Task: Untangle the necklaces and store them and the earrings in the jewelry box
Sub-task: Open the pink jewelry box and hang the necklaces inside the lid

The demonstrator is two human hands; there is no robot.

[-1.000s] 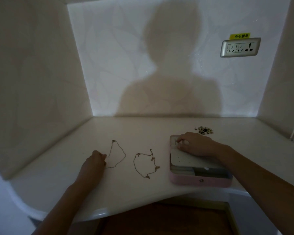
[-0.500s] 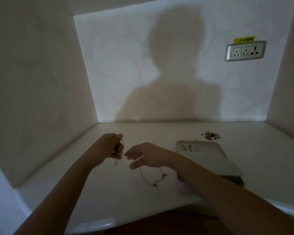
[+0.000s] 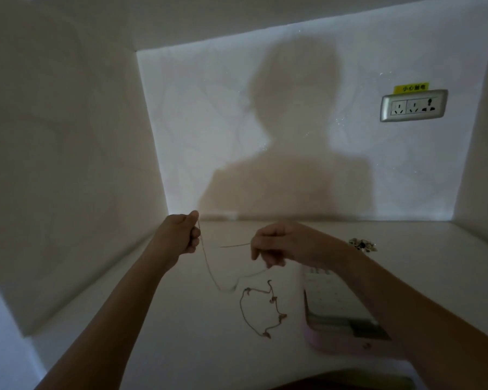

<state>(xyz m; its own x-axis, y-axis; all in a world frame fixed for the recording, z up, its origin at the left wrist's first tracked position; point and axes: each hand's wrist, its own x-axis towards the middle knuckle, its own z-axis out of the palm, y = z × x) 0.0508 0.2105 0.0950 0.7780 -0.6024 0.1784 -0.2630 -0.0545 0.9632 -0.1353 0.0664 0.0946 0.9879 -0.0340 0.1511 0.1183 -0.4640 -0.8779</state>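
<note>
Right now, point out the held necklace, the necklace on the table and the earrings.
held necklace (image 3: 209, 273), head view, on the strand hanging below the left hand (image 3: 178, 237).
necklace on the table (image 3: 244, 312), head view, on its left side.
earrings (image 3: 362, 245), head view, middle of the pile.

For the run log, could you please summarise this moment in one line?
left hand, right hand: holding thin plain chain necklace | beaded chain necklace: on shelf

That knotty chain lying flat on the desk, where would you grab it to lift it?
Probably pinch the charm necklace from above at its plain left run, between the knot-like lumps. It lies flat in an open loop, apart from the jewelry box, so the top is free. Both hands, left hand and right hand, now hold the thin necklace.
</note>
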